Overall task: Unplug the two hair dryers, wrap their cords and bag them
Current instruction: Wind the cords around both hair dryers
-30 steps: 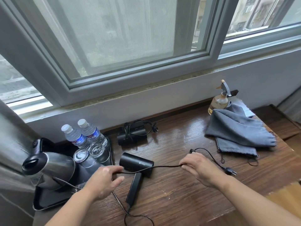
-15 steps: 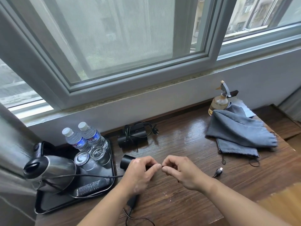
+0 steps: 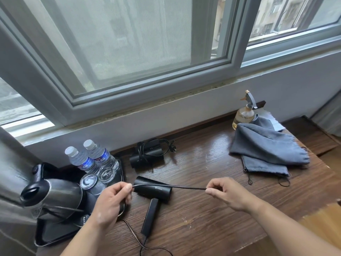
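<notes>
Both hands grip the one black cord point(image 3: 169, 186). The left hand point(image 3: 110, 204) pinches it between thumb and forefinger, with more cord looped under its palm. The right hand point(image 3: 228, 194) pinches the other end of the stretch, its remaining fingers curled in. The length between the two pinches runs taut and almost level.

Directly under that stretch, on the dark wooden table point(image 3: 203, 215), lies the hair dryer point(image 3: 150, 215). Its barrel is crosswise beneath the cord and its handle points back toward the person. From the base of the handle the cord trails off the near edge and curves up to the left hand.

Beyond the grip, against the wall, sits the second hair dryer point(image 3: 147, 157), its cord already wound round it and its plug lying beside it.

Beyond the right hand and well apart from it, two grey drawstring bags point(image 3: 265, 145) lie flat, one overlapping the other. An amber spray bottle point(image 3: 244, 116) stands just behind them.

Just outside the left hand is a black tray point(image 3: 53, 237) carrying a steel kettle point(image 3: 53, 196), two water bottles point(image 3: 81, 160) and two upturned glasses point(image 3: 107, 174).

The tabletop is glossy, catching window light past the cord, and shows pale scuffs near the person's forearms. Behind it a white wall point(image 3: 184, 115) rises to a speckled sill and a wide grey-framed sliding window point(image 3: 129, 43), with buildings showing outside. Curtain fabric point(image 3: 11, 172) hangs at the left edge.
</notes>
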Action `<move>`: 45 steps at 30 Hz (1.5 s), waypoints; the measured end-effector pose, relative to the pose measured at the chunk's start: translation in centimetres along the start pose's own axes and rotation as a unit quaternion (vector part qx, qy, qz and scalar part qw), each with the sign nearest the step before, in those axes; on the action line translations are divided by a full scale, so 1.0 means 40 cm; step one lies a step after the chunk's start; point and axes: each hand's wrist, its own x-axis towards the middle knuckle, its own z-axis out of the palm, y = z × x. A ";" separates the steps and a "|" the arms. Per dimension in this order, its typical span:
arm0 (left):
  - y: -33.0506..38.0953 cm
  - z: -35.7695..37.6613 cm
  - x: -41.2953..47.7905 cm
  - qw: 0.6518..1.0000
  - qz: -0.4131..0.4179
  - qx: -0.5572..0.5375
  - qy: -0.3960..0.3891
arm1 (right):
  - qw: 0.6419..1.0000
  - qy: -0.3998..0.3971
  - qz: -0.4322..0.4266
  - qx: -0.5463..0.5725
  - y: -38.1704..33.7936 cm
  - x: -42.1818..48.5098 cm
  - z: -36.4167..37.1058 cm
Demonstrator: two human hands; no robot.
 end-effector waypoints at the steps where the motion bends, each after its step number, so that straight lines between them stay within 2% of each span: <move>1: -0.015 -0.008 0.000 1.000 -0.012 -0.008 0.008 | 1.000 0.002 0.005 0.003 -0.002 0.001 -0.009; 4: -0.050 -0.026 -0.008 0.999 -0.046 0.003 0.004 | 1.000 0.023 0.009 0.015 -0.003 0.006 -0.026; 10: -0.064 -0.004 -0.018 0.986 -0.057 0.149 -0.043 | 0.999 0.027 -0.014 0.039 -0.042 0.006 -0.015; 12: -0.046 0.018 -0.014 0.963 -0.032 0.259 -0.068 | 0.999 0.020 -0.027 0.031 -0.055 0.004 -0.013; 15: -0.028 0.040 -0.003 0.896 0.011 0.433 -0.094 | 0.999 0.016 -0.040 0.023 -0.076 0.003 -0.012; 17: -0.008 0.068 -0.003 0.871 0.033 0.478 -0.105 | 0.998 0.014 -0.051 0.023 -0.091 0.005 -0.009; 19: 0.010 0.107 -0.008 0.866 0.051 0.480 -0.132 | 0.997 0.011 -0.066 0.032 -0.105 0.007 -0.003; 22: 0.032 0.176 -0.025 0.878 0.085 0.437 -0.179 | 0.996 0.003 -0.086 0.035 -0.136 0.014 0.010; 25: 0.038 0.242 -0.037 0.888 0.126 0.402 -0.186 | 0.994 -0.005 -0.102 0.045 -0.167 0.021 0.028; 29: 0.040 0.256 -0.033 0.950 0.079 0.267 -0.140 | 0.994 -0.023 -0.086 0.063 -0.172 0.026 0.033; 31: 0.038 0.243 -0.032 0.958 0.064 0.238 -0.144 | 0.995 -0.032 -0.074 0.066 -0.153 0.027 0.031; 40: -0.004 0.190 0.006 0.929 0.021 0.331 -0.167 | 0.996 -0.046 -0.079 0.016 -0.097 0.022 0.044; 45: -0.011 0.135 0.099 0.872 0.042 0.477 -0.102 | 0.990 -0.038 -0.103 -0.090 -0.030 0.011 -0.010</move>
